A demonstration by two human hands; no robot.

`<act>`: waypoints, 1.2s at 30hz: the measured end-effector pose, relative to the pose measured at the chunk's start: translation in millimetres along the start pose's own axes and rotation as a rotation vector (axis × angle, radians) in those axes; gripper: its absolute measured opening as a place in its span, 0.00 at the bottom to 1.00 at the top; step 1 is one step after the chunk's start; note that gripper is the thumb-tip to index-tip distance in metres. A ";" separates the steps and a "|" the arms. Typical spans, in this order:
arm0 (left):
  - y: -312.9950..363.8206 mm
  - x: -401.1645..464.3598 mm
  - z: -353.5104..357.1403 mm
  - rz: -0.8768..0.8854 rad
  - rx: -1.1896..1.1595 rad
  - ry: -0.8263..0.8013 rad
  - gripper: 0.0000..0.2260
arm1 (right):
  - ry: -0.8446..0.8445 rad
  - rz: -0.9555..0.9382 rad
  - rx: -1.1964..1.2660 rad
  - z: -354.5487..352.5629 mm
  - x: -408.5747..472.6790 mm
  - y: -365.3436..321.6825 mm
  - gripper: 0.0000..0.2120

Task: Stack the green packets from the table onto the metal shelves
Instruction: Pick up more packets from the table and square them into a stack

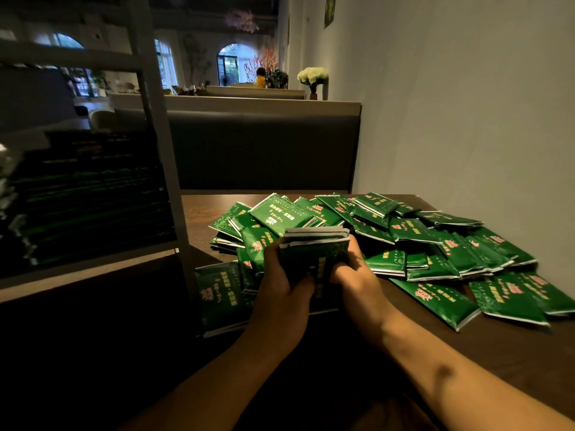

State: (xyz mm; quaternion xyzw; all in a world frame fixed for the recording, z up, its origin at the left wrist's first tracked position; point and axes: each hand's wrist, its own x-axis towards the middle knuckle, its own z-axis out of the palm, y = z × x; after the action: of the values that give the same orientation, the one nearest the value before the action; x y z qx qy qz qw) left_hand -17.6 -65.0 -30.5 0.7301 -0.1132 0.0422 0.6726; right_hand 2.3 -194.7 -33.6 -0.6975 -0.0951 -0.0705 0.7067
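- You hold a small bundle of green packets (314,248) between both hands, just above the pile on the table; I count about four packet edges at its top, though the exact number is hard to tell.
- Your left hand (284,283) grips the bundle's left side, thumb curled onto the front face, the other fingers hidden behind.
- Your right hand (353,276) grips the right side the same way, thumb on the front.
- The loose pile of packets (413,241) lies spread on the wooden table (199,213), reaching toward the wall; there are dozens, overlapping, too many to count.
- One packet (219,295) lies at the near left table edge.
- On your left, the metal shelf (90,259) holds dark stacks of packets (90,194), blurred, in many layers.
- Behind the table stands a grey booth seat (264,150).
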 end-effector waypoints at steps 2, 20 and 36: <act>-0.6 1.1 -0.8 0.012 0.006 0.049 0.20 | 0.008 -0.016 -0.008 1.7 0.0 -0.1 0.24; 2.2 8.8 -1.0 -0.034 -0.052 0.178 0.17 | 0.045 0.077 -0.106 8.0 -2.4 0.9 0.21; 121.4 -57.0 -12.4 -0.265 -0.678 0.226 0.02 | 0.189 0.003 0.097 37.6 -60.5 -105.2 0.21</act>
State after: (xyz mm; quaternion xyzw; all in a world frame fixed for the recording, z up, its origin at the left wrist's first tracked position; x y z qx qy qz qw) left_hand -98.8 -55.0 76.6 0.4652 0.0495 -0.0046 0.8838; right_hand -82.3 -160.9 54.9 -0.6529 -0.0304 -0.1305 0.7455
